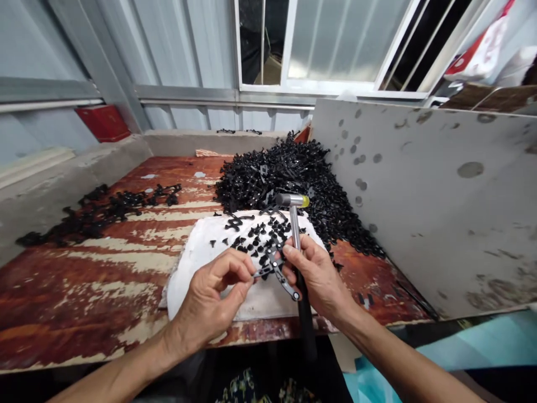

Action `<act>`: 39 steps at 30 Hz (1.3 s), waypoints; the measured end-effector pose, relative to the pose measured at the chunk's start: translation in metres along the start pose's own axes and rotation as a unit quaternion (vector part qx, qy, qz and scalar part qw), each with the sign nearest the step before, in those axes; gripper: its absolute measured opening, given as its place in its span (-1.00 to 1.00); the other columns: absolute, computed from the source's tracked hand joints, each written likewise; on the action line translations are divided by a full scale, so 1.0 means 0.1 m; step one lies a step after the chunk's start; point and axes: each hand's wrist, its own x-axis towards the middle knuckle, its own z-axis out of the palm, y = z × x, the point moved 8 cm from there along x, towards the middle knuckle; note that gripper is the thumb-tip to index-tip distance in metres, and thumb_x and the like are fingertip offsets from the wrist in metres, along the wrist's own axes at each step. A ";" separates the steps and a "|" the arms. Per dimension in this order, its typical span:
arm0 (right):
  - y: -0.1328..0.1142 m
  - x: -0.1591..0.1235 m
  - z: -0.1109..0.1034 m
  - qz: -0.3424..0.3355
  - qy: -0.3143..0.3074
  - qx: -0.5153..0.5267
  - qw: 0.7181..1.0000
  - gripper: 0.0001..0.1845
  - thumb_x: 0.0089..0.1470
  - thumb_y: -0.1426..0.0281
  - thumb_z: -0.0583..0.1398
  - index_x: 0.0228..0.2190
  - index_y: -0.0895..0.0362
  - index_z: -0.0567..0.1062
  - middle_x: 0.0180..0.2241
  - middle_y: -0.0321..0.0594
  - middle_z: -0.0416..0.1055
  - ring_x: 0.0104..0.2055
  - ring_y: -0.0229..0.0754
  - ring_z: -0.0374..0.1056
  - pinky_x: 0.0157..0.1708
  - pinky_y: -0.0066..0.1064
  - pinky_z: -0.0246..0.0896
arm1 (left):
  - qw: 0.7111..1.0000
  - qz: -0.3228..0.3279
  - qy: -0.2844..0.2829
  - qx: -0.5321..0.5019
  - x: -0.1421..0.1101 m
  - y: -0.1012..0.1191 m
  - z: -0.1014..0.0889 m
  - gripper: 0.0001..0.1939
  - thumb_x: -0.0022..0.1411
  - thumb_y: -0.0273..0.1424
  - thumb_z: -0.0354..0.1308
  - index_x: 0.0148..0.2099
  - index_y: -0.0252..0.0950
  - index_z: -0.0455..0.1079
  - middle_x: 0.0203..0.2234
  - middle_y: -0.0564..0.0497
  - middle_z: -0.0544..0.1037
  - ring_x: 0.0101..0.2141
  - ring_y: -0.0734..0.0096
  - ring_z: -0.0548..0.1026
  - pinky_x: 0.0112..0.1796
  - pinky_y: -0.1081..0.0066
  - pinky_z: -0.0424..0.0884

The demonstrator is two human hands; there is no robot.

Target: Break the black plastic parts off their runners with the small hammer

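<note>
My right hand [316, 274] is closed round a small mallet [295, 226], its metal head up with one yellow face and its black handle pointing down. The thumb and fingers of that hand also pinch a dark grey jointed linkage [286, 284] with round rivets. My left hand [213, 288] is closed in a pinch on the left-reaching arm of this linkage, above a white cloth pad [191, 266]. On the pad, just beyond both hands, several small black flared pegs [250, 247] lie scattered, with a black folded linkage [234, 223] near its far edge.
A large heap of black parts [285, 173] stands behind the pad. More black linkages [121, 207] lie in a row at the left of the worn red table [121, 280]. A grey board [403, 196] leans along the right side; a ledge [210, 144] runs along the back.
</note>
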 end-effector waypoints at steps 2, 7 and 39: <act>0.04 -0.01 0.04 0.003 -0.003 -0.009 1.000 -0.65 -0.05 0.18 0.30 -0.40 0.07 0.26 -0.56 -0.45 0.40 -0.72 -0.46 0.06 -0.85 -0.67 0.01 | 1.000 0.009 -0.020 0.004 -0.12 -0.07 -0.02 -0.86 0.08 -0.56 0.14 -0.46 -0.24 0.32 -0.44 0.01 0.49 -0.36 0.43 0.47 -0.30 0.47 0.41; 0.14 -0.12 0.15 0.016 -0.011 -0.036 0.999 -0.68 -0.08 0.27 0.29 -0.38 0.06 0.24 -0.65 -0.53 0.34 -0.76 -0.46 0.04 -0.85 -0.68 -0.03 | 0.987 -0.130 -0.091 -0.013 -0.22 -0.29 -0.04 -0.87 0.13 -0.40 0.19 -0.24 -0.26 0.34 -0.33 -0.01 0.51 -0.29 0.39 0.51 -0.22 0.42 0.42; 0.42 -0.20 0.35 0.059 -0.063 -0.063 0.994 -0.68 0.05 0.12 0.26 -0.32 0.10 0.39 -0.54 -0.46 0.28 -0.71 -0.46 0.04 -0.82 -0.64 0.01 | 0.933 -0.358 -0.038 0.016 0.18 -0.85 -0.51 -0.71 0.23 -0.45 0.10 -0.55 -0.38 0.32 -0.67 0.03 0.51 -0.80 0.74 0.19 -0.73 0.64 -0.01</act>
